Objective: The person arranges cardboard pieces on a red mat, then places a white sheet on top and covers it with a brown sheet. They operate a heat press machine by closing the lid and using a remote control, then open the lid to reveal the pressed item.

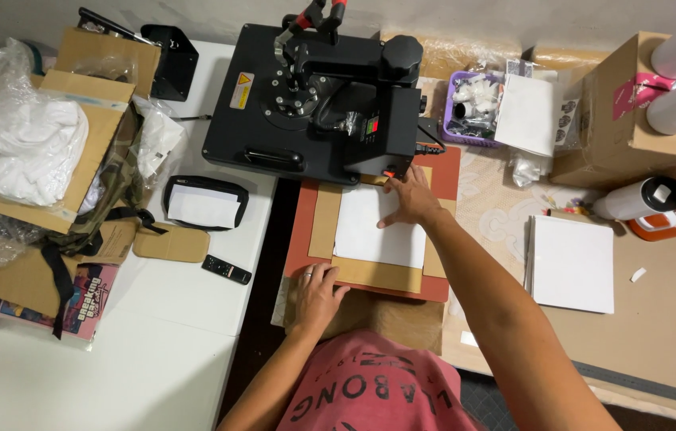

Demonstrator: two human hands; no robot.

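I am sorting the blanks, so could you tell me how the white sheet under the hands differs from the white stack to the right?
The white sheet lies single on the red platen, framed by brown paper; the white stack holds several sheets on the bare table. The right hand presses the sheet; nothing touches the stack. Both are white, squarish and flat.

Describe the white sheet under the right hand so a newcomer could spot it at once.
Start at the black heat press; its red lower pad sticks out toward the person. On it, the white sheet lies over tan paper, the right hand on its top edge. Unlike the white stack to the right, it has that tan border.
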